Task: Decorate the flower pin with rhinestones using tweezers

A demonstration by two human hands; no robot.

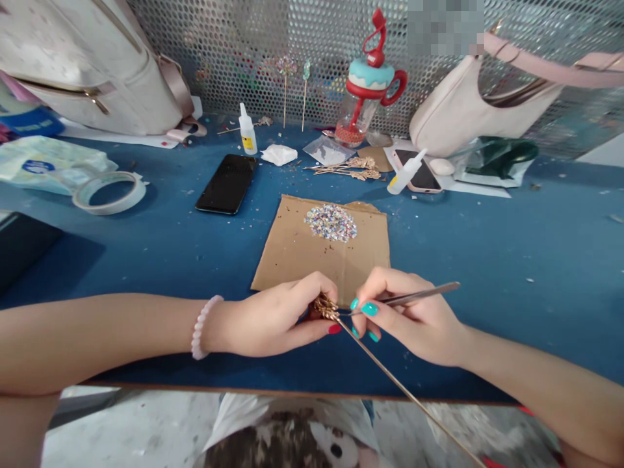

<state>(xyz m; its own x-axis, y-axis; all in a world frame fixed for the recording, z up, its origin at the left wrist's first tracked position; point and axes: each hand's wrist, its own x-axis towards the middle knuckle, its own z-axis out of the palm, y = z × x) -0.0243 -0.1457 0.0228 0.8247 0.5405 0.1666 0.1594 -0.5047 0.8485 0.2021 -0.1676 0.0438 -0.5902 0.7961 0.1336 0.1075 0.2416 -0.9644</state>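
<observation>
My left hand [273,320], with a pale bead bracelet at the wrist, pinches the ornate head of a gold hairpin [327,307]. Its long thin stem slants down to the right, past the table's front edge. Between the fingers of my right hand [412,312] is a pair of metal tweezers [422,294], their tips touching or very close to the hairpin's head. Whether the tips grip anything is too small to tell. Just beyond both hands lies a cardboard sheet [292,250] bearing a heap of small multicoloured rhinestones [331,222].
A black phone [227,184], two glue bottles [247,130] and several gold hairpins [353,169] lie or stand behind the cardboard. A tape roll [110,193] is left. A red-lidded cup [365,84], a backpack [97,58] and a handbag [468,104] line the mesh panel.
</observation>
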